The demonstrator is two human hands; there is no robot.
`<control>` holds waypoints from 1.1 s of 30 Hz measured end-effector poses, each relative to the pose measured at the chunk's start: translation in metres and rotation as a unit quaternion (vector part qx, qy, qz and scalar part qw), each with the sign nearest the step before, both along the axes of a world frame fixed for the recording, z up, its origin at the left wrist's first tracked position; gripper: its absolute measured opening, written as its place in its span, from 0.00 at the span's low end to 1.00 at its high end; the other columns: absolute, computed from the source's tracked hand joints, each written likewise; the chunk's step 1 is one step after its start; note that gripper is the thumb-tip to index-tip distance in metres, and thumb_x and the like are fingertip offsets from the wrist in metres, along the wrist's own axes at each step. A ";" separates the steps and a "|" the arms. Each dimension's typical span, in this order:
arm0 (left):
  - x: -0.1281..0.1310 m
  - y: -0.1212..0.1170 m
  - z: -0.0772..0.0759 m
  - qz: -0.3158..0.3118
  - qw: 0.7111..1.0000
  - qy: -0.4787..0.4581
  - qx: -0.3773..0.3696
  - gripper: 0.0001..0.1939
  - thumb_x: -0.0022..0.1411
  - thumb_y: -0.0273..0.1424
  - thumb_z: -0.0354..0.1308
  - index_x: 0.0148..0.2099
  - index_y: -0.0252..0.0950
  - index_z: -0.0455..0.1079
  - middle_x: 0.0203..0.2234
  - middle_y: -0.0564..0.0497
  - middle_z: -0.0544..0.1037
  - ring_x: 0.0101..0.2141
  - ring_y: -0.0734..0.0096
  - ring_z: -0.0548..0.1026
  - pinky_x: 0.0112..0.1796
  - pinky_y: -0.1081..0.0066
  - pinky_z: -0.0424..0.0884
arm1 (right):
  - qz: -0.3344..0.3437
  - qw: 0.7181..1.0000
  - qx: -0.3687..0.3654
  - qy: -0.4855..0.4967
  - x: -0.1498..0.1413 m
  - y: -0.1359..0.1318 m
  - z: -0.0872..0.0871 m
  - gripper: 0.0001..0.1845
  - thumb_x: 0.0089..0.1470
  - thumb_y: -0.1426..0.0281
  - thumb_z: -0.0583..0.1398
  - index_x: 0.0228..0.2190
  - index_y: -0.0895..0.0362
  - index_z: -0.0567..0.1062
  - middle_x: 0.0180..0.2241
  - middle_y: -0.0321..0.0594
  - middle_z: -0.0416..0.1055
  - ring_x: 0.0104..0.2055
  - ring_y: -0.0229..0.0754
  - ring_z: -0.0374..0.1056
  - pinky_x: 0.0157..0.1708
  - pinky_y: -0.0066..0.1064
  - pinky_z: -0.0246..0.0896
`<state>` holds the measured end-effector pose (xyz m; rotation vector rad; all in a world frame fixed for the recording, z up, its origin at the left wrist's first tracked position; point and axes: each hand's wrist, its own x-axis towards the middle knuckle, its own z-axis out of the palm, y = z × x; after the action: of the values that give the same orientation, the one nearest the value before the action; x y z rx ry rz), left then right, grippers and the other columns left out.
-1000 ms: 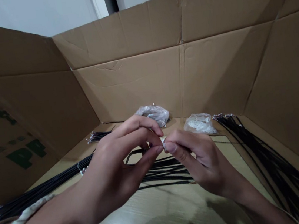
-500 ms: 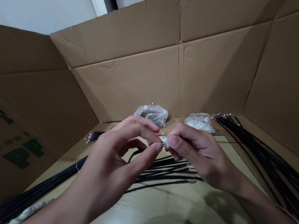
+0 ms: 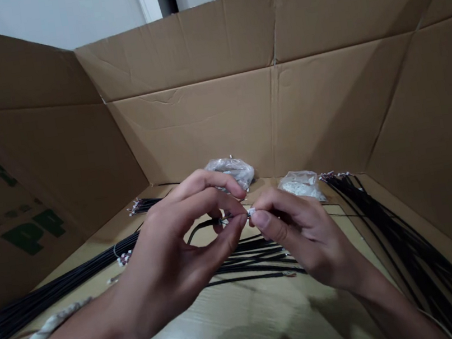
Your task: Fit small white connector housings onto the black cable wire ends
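Observation:
Over the middle of the table, my left hand [image 3: 186,243] pinches thin wires at the stripped end of a black cable [image 3: 201,225] between thumb and forefinger. The cable curves down behind that hand. Opposite it, my right hand [image 3: 308,236] grips a small white connector [image 3: 251,211] with thumb and forefinger. The fingertips of both hands nearly meet at the connector. Whether the wire tips sit inside the connector is too small to tell. Beneath the hands, several loose black cables [image 3: 249,265] lie across the wooden table [image 3: 232,321].
Clear plastic bags, one at the back [image 3: 232,171] and one of white pieces [image 3: 300,185], stand near the cardboard wall [image 3: 201,116]. Black cable bundles lie at the left [image 3: 75,268] and right [image 3: 407,244]. Small white connectors [image 3: 124,258] show beside my left wrist.
My left hand has shifted slightly right and its fingers have drawn closer to the connector. More of the black cable and the connectors by my left wrist now show. My right hand stays nearly still.

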<state>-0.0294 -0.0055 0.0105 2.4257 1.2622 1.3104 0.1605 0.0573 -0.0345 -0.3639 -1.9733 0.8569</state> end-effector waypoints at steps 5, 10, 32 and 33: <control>0.002 0.002 -0.003 0.021 0.996 0.048 0.071 0.07 0.68 0.23 0.60 0.38 0.39 0.73 0.41 0.51 0.78 0.40 0.71 0.78 0.42 0.72 0.75 | -0.027 0.999 0.017 -0.014 0.001 0.000 0.000 0.14 0.71 0.67 0.56 0.31 0.53 0.70 0.26 0.30 0.65 0.28 0.35 0.61 0.29 0.28 0.56; 0.006 0.002 -0.004 0.019 0.992 0.072 0.099 0.08 0.70 0.21 0.58 0.38 0.39 0.71 0.40 0.51 0.77 0.38 0.72 0.78 0.39 0.72 0.75 | -0.051 0.997 0.047 -0.018 0.002 -0.001 0.000 0.13 0.71 0.68 0.56 0.31 0.53 0.69 0.27 0.30 0.65 0.29 0.35 0.62 0.31 0.27 0.57; 0.002 0.015 0.006 -0.100 0.933 -0.215 -0.270 0.05 0.62 0.23 0.68 0.33 0.34 0.79 0.41 0.48 0.80 0.35 0.73 0.83 0.38 0.75 0.82 | 0.089 0.992 -0.091 -0.017 0.003 0.009 0.000 0.20 0.73 0.59 0.54 0.30 0.54 0.70 0.27 0.31 0.66 0.30 0.34 0.64 0.32 0.28 0.59; 0.002 0.015 0.006 -0.108 0.927 -0.226 -0.280 0.05 0.62 0.23 0.68 0.33 0.34 0.79 0.41 0.49 0.80 0.34 0.73 0.83 0.38 0.75 0.82 | 0.088 0.992 -0.085 -0.023 0.003 0.009 0.000 0.21 0.74 0.60 0.53 0.29 0.54 0.69 0.27 0.31 0.66 0.30 0.34 0.64 0.32 0.28 0.59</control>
<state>-0.0278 0.0091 0.0166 1.6894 1.0245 1.1509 0.1632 0.0659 -0.0346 -0.3123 -2.0012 1.1435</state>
